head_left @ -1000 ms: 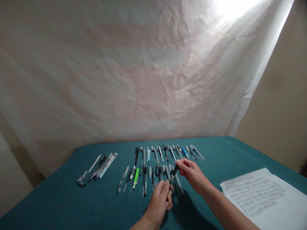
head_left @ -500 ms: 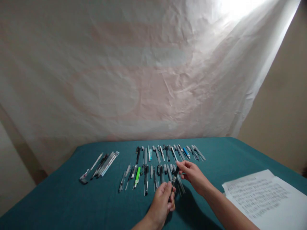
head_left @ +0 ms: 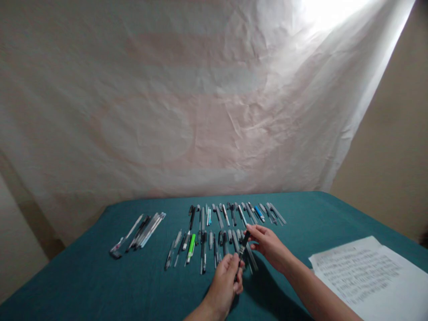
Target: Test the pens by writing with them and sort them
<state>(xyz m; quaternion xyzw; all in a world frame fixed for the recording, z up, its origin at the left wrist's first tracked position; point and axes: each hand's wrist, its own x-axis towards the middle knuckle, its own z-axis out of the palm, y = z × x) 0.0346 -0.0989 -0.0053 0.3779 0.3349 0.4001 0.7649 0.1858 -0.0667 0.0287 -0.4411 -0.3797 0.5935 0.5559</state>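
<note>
- Holding a dark pen (head_left: 243,247) between both hands, tilted, in front of and partly across the right end of the near row of pens (head_left: 203,252).
- Gripping its lower part in the curled left hand (head_left: 226,277), with the thumb laid on top and no gap left in the hold.
- Pinching its dark upper end narrowly between the thumb and fingers of the right hand (head_left: 267,244).
- Busy, most likely, with fitting the dark end piece on or drawing it off; unable to tell which, or to make out any gap at the joint.
- Calling next, in all likelihood, for a steady left hold and a straight right-hand push or pull along the pen's length, without bending it.
- Best kept clear of the pens lying close beneath, including the green marker (head_left: 191,248) farther left.
- Beyond, lying apart from both hands: a far row of pens (head_left: 226,215); off to the left, a bundle of slim sticks (head_left: 147,232); to the right, written sheets of paper (head_left: 359,265).
</note>
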